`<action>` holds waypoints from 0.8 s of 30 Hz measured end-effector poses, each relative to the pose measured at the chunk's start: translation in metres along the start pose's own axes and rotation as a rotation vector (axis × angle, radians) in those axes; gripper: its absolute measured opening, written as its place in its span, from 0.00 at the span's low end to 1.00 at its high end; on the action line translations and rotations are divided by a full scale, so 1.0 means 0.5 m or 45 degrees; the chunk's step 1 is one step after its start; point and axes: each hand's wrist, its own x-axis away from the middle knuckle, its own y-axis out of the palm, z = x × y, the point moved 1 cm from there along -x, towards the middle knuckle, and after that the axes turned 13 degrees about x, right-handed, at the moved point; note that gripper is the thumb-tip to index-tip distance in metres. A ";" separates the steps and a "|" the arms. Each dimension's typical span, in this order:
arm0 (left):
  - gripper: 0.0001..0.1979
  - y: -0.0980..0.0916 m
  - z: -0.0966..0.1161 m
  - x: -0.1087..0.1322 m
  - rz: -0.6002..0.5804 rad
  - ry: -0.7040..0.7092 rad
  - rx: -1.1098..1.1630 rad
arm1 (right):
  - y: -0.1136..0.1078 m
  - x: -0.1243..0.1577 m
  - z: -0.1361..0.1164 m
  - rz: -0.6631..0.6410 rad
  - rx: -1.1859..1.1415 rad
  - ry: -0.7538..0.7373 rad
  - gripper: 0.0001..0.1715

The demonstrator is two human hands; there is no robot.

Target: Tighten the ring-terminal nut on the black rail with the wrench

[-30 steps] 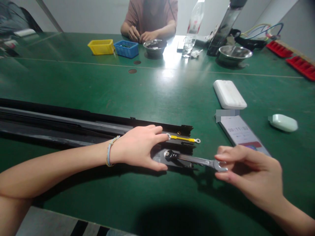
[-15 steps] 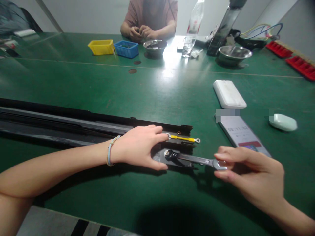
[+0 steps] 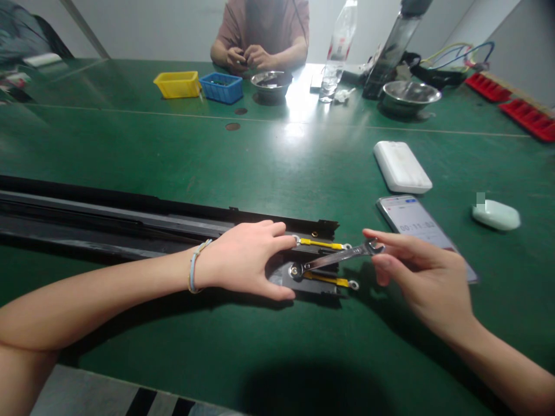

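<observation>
My left hand (image 3: 247, 260) lies spread across the end of a long black metal profile (image 3: 87, 222), its fingers apart. My right hand (image 3: 427, 274) pinches the open-jawed end of a combination wrench (image 3: 333, 257) between thumb and fingers. The wrench's ring end sits around a nut (image 3: 295, 270) on the profile's near strip. Under the wrench runs a yellow wire (image 3: 329, 279) with a ring terminal sticking out past the profile's end. A second yellow wire (image 3: 321, 244) with ring terminals lies on the far strip, by my left index finger.
A phone (image 3: 416, 222), a white power bank (image 3: 402, 166) and a pale green case (image 3: 495, 215) lie to the right. Yellow bin (image 3: 177, 85), blue bin (image 3: 221, 88), metal bowls (image 3: 410, 98) and a bottle (image 3: 336, 55) stand farther back. A person (image 3: 264, 34) sits opposite.
My right hand has swung the wrench's free end away from me around the nut, uncovering the near yellow wire. My left hand has stayed in place.
</observation>
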 end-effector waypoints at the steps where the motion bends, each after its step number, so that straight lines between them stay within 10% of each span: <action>1: 0.31 0.000 0.001 0.001 -0.001 -0.001 0.001 | 0.000 0.000 0.001 -0.008 0.016 0.011 0.13; 24: 0.30 -0.006 -0.021 -0.025 0.004 0.000 0.000 | -0.002 0.010 -0.009 -0.095 -0.340 -0.197 0.11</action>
